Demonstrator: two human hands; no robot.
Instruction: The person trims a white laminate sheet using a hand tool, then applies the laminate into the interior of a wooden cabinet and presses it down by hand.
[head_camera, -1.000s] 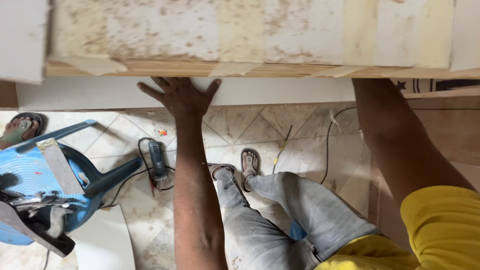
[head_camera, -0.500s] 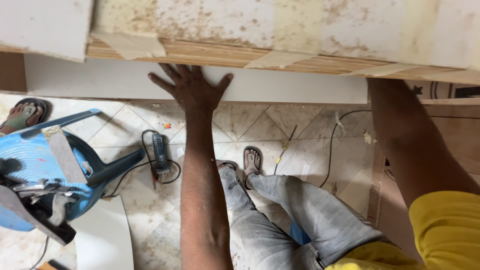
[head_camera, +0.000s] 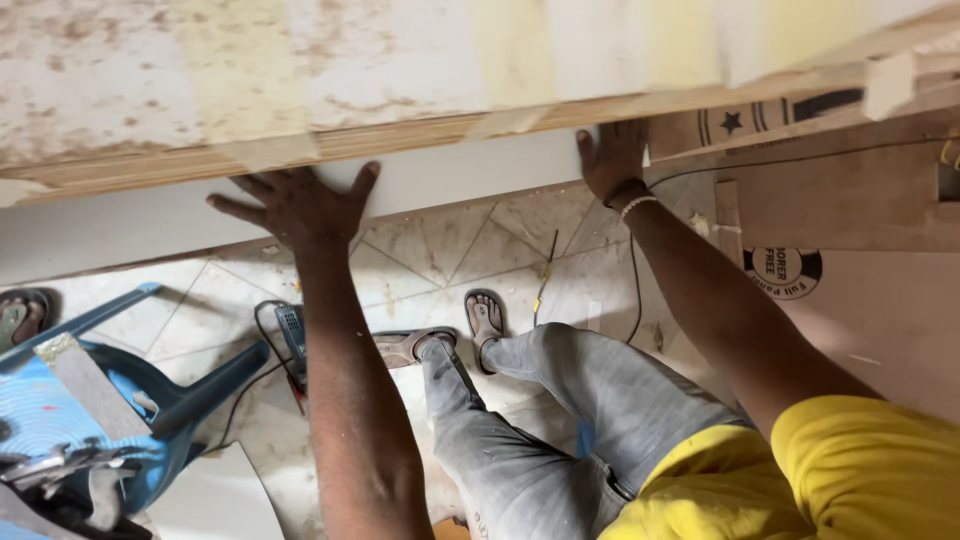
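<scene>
Across the top of the frame runs the wide, stained plywood slab with pale tape strips (head_camera: 400, 90), and under its near edge lies the long white laminate strip (head_camera: 470, 180), stretching from the left edge to right of centre. Below it we see the beige patterned tile floor (head_camera: 470, 250), and at lower left the blue plastic chair (head_camera: 120, 400) with a small black power tool (head_camera: 290, 335) on its cable beside it (too small to tell its kind).

Our left hand (head_camera: 300, 205) rests flat on the strip at upper centre-left, fingers splayed wide, gripping nothing. Our right hand (head_camera: 610, 160), upper right of centre, lies against the strip's right end under the slab; we cannot tell whether its fingers curl around the edge.

To press the strip well, we judge, we should keep both palms flat and pushing evenly, hold the long edge flush with the slab's edge, and watch the unsupported left stretch for sagging.
</scene>
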